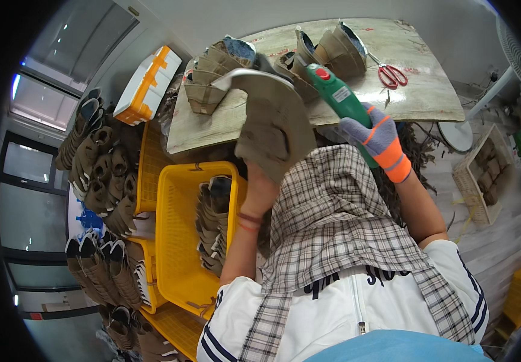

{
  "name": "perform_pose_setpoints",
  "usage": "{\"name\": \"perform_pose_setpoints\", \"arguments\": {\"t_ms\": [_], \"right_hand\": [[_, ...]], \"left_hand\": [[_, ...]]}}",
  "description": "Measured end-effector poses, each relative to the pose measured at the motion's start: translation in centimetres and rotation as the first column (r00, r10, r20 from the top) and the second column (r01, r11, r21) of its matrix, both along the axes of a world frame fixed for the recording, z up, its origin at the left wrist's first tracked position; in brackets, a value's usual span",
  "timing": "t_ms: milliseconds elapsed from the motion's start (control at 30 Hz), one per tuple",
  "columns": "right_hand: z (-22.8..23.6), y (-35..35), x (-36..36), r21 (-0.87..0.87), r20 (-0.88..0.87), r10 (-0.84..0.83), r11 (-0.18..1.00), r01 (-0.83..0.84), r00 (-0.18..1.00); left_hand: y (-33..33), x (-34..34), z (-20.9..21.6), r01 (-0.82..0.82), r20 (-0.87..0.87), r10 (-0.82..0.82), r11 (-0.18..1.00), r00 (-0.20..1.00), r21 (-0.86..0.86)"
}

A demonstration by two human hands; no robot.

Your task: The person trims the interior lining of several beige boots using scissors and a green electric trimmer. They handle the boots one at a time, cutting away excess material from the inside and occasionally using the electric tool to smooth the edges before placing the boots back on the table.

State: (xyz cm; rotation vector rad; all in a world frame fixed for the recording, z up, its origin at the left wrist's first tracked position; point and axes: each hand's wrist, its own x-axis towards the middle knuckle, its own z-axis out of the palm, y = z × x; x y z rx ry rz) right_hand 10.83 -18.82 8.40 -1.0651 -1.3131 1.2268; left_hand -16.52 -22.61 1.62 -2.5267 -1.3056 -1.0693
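Note:
In my bare left hand (pixel 259 192) is a brown fabric shoe upper (pixel 280 123), raised in front of the table edge; its fabric hides most of my fingers. My right hand (pixel 380 140), in a grey and orange work glove, is wrapped round a green hand-held power tool (pixel 336 92) with a red button. The tool's front end points up and left, beside the held upper; what its tip touches I cannot make out. Behind them on the table stand nested brown shoe uppers (pixel 219 69) at left and more uppers (pixel 340 53) in the middle.
Red-handled scissors (pixel 392 76) lie on the worn wooden table (pixel 417 102). A yellow basket (pixel 170 232) with shoes stands at my left, beside heaped shoes (pixel 100 175). Brown scraps (pixel 420 151) hang below the table. A wicker basket (pixel 478 187) and white fan (pixel 505 78) are at right.

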Motion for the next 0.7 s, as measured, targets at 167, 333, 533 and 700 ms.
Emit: {"name": "perform_pose_setpoints", "arguments": {"t_ms": [167, 333, 533, 700], "right_hand": [[-2.3, 0.3, 3.2, -0.002, 0.119, -0.195, 0.98, 0.197, 0.973], [-5.2, -1.1, 5.2, -0.067, 0.161, -0.257, 0.96, 0.271, 0.953], [-6.3, -1.6, 6.5, -0.09, 0.221, -0.267, 0.952, 0.292, 0.938], [-7.3, -1.3, 5.4, -0.007, 0.301, -0.26, 0.962, 0.275, 0.918]], "left_hand": [[12.9, -3.8, 5.0, -0.01, 0.061, 0.003, 0.994, 0.998, 0.109], [21.8, -1.9, 7.5, -0.37, 0.246, 0.296, 0.859, 0.923, 0.354], [21.7, 0.9, -8.4, 0.624, 0.767, 0.605, 0.688, -0.214, -0.369], [21.9, 2.9, -5.1, 0.689, 0.772, 0.632, 0.59, -0.068, -0.422]]}}
